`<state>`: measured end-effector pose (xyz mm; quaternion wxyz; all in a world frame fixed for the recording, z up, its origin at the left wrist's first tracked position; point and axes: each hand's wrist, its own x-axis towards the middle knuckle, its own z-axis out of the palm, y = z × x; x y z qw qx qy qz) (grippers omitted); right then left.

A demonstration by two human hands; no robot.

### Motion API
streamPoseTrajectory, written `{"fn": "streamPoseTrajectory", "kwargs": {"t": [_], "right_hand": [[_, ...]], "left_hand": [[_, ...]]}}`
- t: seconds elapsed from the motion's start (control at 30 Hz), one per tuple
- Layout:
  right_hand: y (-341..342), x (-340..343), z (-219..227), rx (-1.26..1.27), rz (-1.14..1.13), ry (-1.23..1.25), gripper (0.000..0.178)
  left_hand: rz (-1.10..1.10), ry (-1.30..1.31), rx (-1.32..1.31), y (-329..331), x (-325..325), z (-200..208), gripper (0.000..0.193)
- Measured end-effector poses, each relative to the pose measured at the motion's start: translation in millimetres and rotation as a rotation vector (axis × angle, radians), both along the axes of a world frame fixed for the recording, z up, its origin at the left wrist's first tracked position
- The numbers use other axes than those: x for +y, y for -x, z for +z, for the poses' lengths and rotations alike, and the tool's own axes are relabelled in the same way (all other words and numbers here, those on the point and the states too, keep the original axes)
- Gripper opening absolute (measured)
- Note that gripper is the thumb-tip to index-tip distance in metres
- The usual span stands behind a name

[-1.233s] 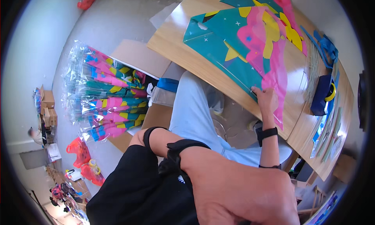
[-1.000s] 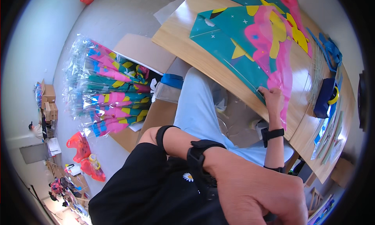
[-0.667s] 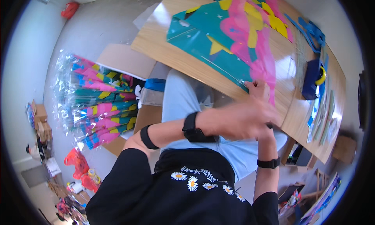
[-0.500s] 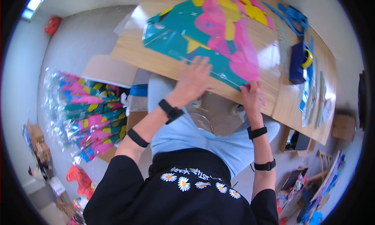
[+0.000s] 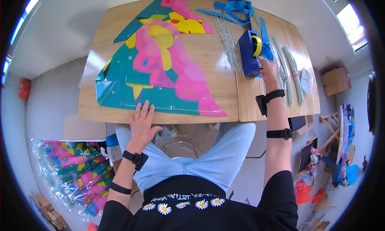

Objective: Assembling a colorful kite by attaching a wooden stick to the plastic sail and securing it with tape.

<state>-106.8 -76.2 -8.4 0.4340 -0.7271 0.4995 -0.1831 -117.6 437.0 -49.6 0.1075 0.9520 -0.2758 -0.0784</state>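
A triangular kite sail (image 5: 154,76), printed in teal, pink and yellow, lies flat on the wooden table. One thin pale rod (image 5: 171,108) runs along its near edge. My left hand (image 5: 142,120) rests on that edge with its fingers spread, its palm over the table's rim. To the right stands a dark blue tape dispenser (image 5: 249,56) with a yellow core. At the dispenser's near end my right hand (image 5: 269,70) is closed, its fingertips pinching what looks like the tape's free end. The tape itself is mostly hidden by the fingers.
Another printed sail piece (image 5: 188,24) lies at the back. Loose thin rods (image 5: 230,42), blue strips (image 5: 238,10) and bundled rods (image 5: 292,70) surround the dispenser. Left of my legs, clear plastic wraps several folded printed sails (image 5: 76,167). A wooden frame (image 5: 331,128) stands at right.
My right hand has left the sail's near right corner and moved right to the tape dispenser. My left hand stays at the near edge, now lying still. The head view has turned.
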Motion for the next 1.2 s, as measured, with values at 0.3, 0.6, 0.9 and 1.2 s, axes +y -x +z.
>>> {"fn": "streamPoseTrajectory", "kwargs": {"t": [0.3, 0.6, 0.9, 1.2], "right_hand": [[26, 0, -6, -0.478, 0.008, -0.411, 0.017], [50, 26, -27, -0.577, -0.012, -0.580, 0.014], [82, 45, -57, -1.017, -0.284, -1.323, 0.039], [52, 52, -36, -0.913, -0.304, -1.089, 0.018]], "left_hand": [[-0.019, -0.004, 0.001, -2, -2, -4, 0.089], [-0.022, -0.002, -0.006, -2, -5, -3, 0.088], [-0.017, 0.034, -0.001, -2, -3, -5, 0.088], [-0.010, 0.032, -0.018, 0, -3, -6, 0.086]]}}
